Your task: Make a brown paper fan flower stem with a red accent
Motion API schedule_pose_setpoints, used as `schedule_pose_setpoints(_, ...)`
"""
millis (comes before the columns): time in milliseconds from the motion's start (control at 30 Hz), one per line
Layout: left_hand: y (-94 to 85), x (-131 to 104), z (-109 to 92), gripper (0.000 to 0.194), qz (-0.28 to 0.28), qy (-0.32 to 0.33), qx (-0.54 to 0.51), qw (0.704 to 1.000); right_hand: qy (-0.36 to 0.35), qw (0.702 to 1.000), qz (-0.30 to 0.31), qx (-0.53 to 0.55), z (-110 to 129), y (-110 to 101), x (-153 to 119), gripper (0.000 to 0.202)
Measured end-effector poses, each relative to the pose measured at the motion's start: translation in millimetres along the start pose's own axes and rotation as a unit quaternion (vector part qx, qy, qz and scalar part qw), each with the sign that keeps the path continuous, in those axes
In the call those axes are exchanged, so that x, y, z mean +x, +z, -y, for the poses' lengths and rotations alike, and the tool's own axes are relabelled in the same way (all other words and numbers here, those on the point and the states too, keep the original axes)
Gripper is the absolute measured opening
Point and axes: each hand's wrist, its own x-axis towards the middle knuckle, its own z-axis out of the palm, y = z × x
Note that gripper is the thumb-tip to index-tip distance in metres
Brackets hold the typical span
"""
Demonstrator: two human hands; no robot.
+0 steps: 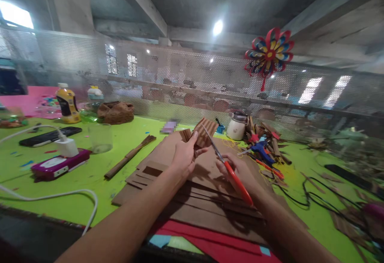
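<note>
Red paper (207, 239) pokes out at the near edge, cardboard sheets (157, 185) kinda piled over it, bit of green tabletop (131, 166) showing between them and a rolled stick (128, 158). Right hand (237, 170) is clamped on scissors (238, 183), left hand (183, 155) pinching a striped piece (207, 134) above the pile, white jar (236, 128) beyond.

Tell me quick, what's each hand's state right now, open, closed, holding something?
Left hand: closed, holding a striped brown piece.
Right hand: closed around orange-handled scissors.
</note>
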Motion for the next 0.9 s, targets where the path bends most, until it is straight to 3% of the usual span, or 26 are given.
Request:
schedule_pose_setpoints(300,2.1,-4,-4,0.017,0.007,0.01,0.012,1.0,-0.023,1.0,-0.012,0.012,-6,5,-1,0.036)
schedule_pose_setpoints(900,4.3,-3,-7,0.021,-0.006,0.028,0.047,0.999,0.009,0.999,-0.032,0.037,-5,14,-4,0.037)
